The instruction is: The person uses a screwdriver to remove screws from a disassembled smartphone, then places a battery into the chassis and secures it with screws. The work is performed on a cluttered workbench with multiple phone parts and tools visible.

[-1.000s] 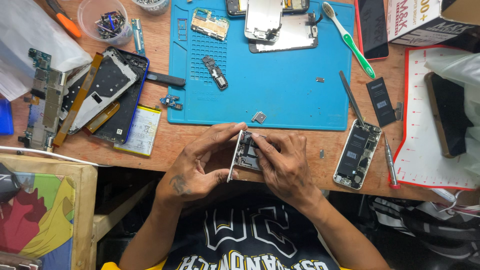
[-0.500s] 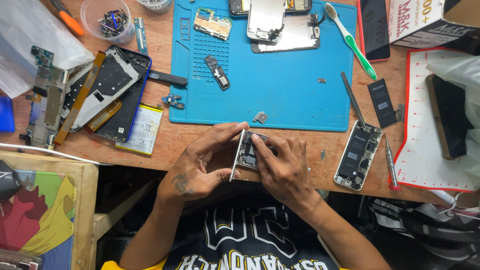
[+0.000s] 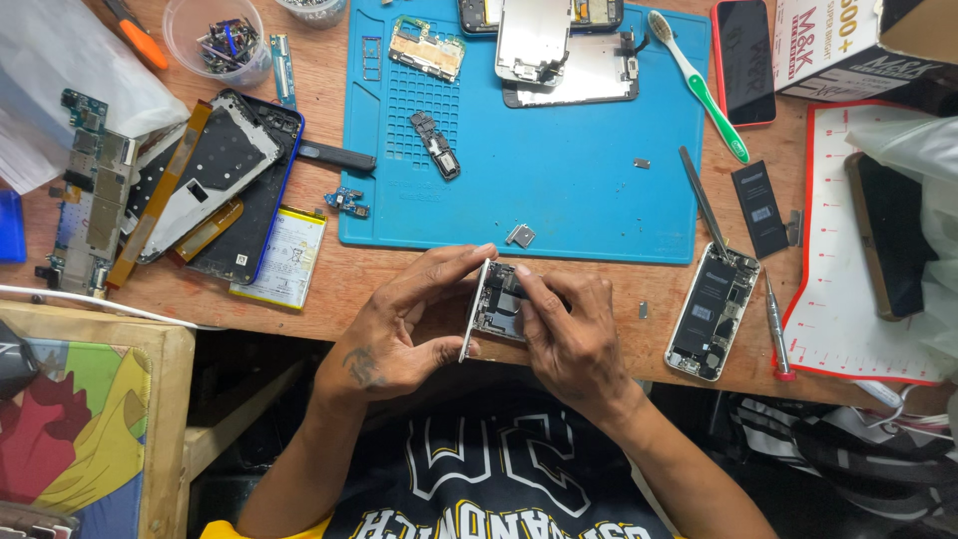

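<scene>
Lower centre: left hand [image 3: 399, 324] and right hand [image 3: 564, 334] both grip the opened phone [image 3: 496, 302], unchanged from the earlier frame; blue mat [image 3: 559, 190] above.

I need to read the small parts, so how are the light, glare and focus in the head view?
Head view: even, soft light with faint shadows; the opened phone between the left hand and right hand is sharp; mild sheen on the blue mat; the white plastic at the right edge looks washed out.
</scene>
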